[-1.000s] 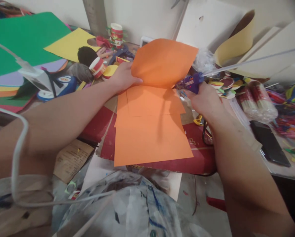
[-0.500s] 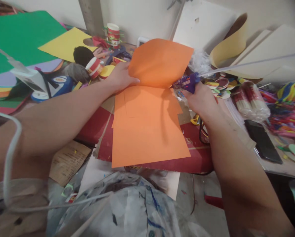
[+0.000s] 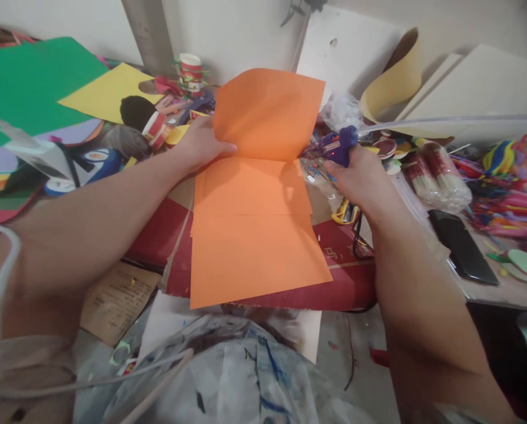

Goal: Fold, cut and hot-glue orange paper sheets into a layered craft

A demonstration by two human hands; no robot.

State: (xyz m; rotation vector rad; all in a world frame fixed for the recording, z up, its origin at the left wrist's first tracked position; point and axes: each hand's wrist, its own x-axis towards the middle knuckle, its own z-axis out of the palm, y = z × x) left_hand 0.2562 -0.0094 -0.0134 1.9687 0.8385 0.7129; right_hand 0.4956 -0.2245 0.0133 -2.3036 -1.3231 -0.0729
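Note:
An orange sheet of paper (image 3: 269,115) stands raised and slightly curled, its lower edge by other orange sheets (image 3: 254,253) that lie flat and overlap. My left hand (image 3: 204,144) grips the raised sheet at its lower left edge, thumb on the near side. In my right hand (image 3: 363,176) is a purple hot glue gun (image 3: 340,146) with a small red light. Its nozzle points left, close to the right end of the fold line. A long clear glue stick (image 3: 444,121) runs out of its back to the right.
Underneath lies a red board (image 3: 351,282). Paper cups (image 3: 190,70), a yellow sheet (image 3: 108,94) and green sheets (image 3: 37,82) are at the back left. To the right are a black phone (image 3: 463,247), bagged cotton swabs (image 3: 440,176) and colourful pipe cleaners (image 3: 510,206). A white cable (image 3: 0,294) crosses near my left arm.
The view has shifted slightly. The glue gun's nozzle has drawn a little away from the paper's right edge. My left hand keeps its hold on the raised sheet.

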